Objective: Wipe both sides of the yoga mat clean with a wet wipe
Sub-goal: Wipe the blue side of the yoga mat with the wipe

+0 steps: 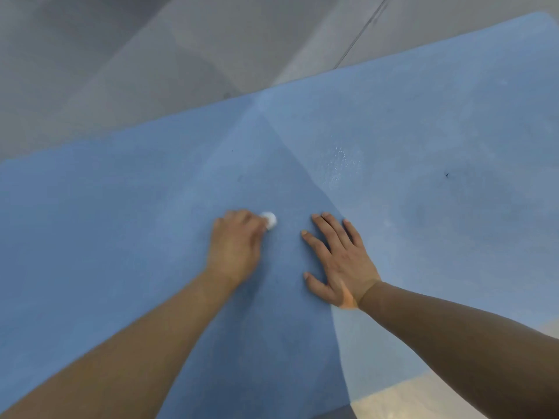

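The left hand has its fingers curled round a balled white wet wipe, pressing it onto the blue yoga mat. Just beside it, the right hand lies flat, fingers straight and spread, on the mat, which is spread over grey floor.

The left hand hides most of the wet wipe.
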